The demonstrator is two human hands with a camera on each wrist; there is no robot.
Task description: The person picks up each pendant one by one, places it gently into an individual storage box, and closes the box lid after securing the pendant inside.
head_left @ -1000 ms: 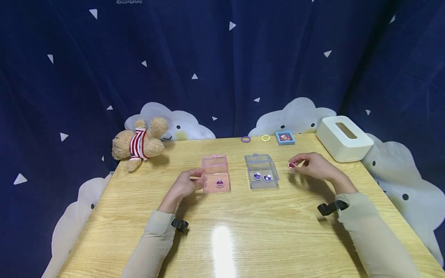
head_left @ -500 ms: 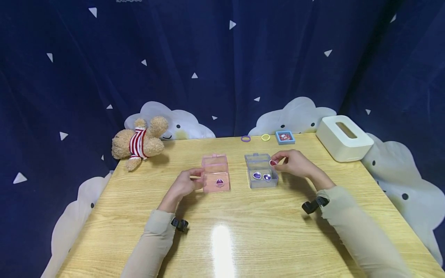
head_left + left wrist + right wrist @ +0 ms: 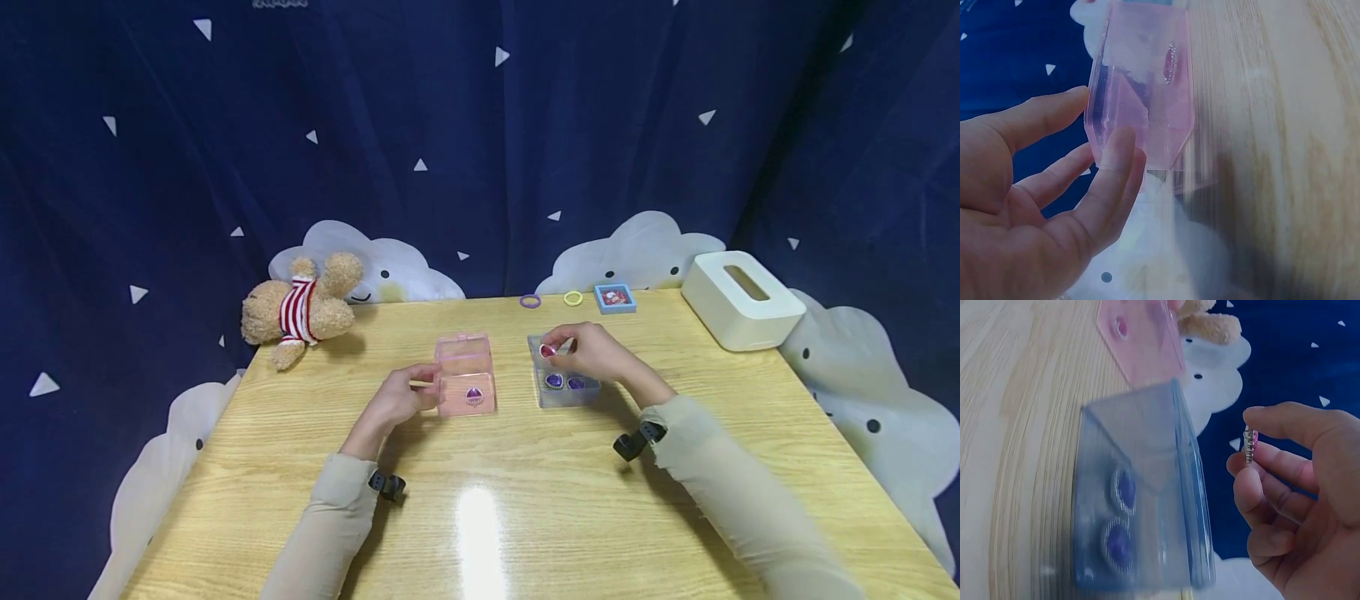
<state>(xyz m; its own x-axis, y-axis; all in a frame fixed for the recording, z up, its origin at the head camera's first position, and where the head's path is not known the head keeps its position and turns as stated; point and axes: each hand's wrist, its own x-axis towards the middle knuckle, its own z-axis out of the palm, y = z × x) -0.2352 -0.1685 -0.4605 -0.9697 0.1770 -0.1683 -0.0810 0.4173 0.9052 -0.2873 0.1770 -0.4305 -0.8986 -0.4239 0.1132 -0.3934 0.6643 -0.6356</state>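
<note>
Clock positions centre between the two open boxes, with six o'clock toward the wearer. At nine o'clock the left hand [image 3: 397, 396], thumb and fingers bent, holds the pink box [image 3: 450, 402] by its nine-o'clock side; too firm a squeeze or a sideways push could skid or tip the box on the table [image 3: 570, 517] and jolt the magenta gem [image 3: 475, 396] inside. Just beyond centre toward three o'clock stands the blue box [image 3: 566, 399], lid folded back to twelve, with two purple gems [image 3: 553, 381] in its nearer half. No hand steadies this box, so a brush from the right hand [image 3: 592, 350] could turn it or knock its lid. That hand, reaching in from three o'clock, is clamped by the fingertips on the red gem [image 3: 548, 352], which appears above the blue lid in the head view and apart from the box in the right wrist view; its exact height cannot be told. The main hazard is the pinch itself: the tips grip only a narrow beaded rim, and a slip could drop the gem onto the lid or among the purple ones. Farther off, the bear [image 3: 322, 319] between nine and ten, the purple ring [image 3: 530, 301] at twelve, the yellow ring [image 3: 573, 292] near one and the tissue box [image 3: 757, 321] between two and three lie well apart and pose little risk.
</note>
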